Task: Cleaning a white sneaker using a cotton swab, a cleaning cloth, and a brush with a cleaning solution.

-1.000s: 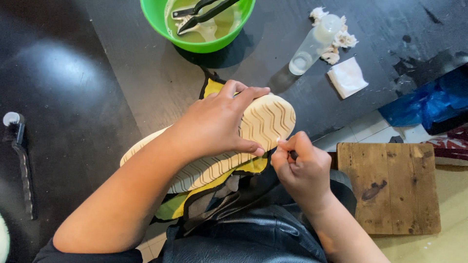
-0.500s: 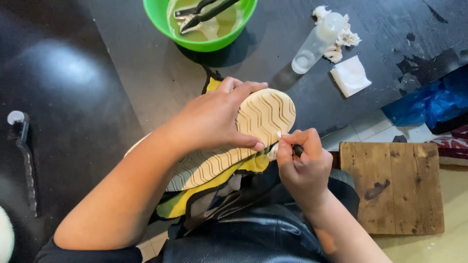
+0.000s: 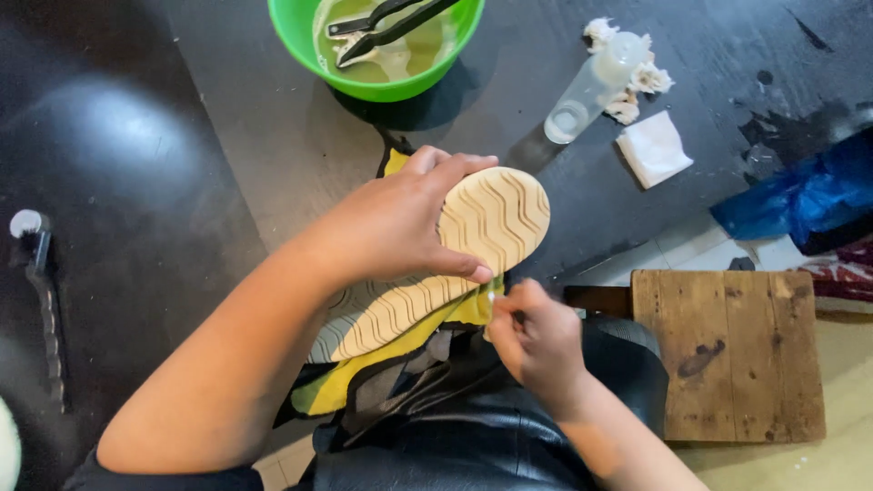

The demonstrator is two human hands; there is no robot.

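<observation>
Two hands work an upturned yellow-and-black shoe with a cream wavy-tread sole (image 3: 473, 245) at the dark counter's (image 3: 273, 136) near edge: left hand (image 3: 396, 227) clasps the sole, right hand (image 3: 536, 341) pinches a small white wad against its side.

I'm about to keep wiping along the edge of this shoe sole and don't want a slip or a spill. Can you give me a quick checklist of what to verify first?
1. Left hand gripping the shoe, sole up: ok.
2. Right hand at the sole's edge by the yellow upper: ok.
3. What the right hand pinches: cannot tell, mostly hidden by the fingers.
4. Green bowl of cloudy liquid upright, apart from the shoe: ok.
5. Clear bottle lying on its side on the dark table: not ok if it holds liquid; its fill cannot be told.
6. Folded white cloth beside the bottle: ok.
</observation>
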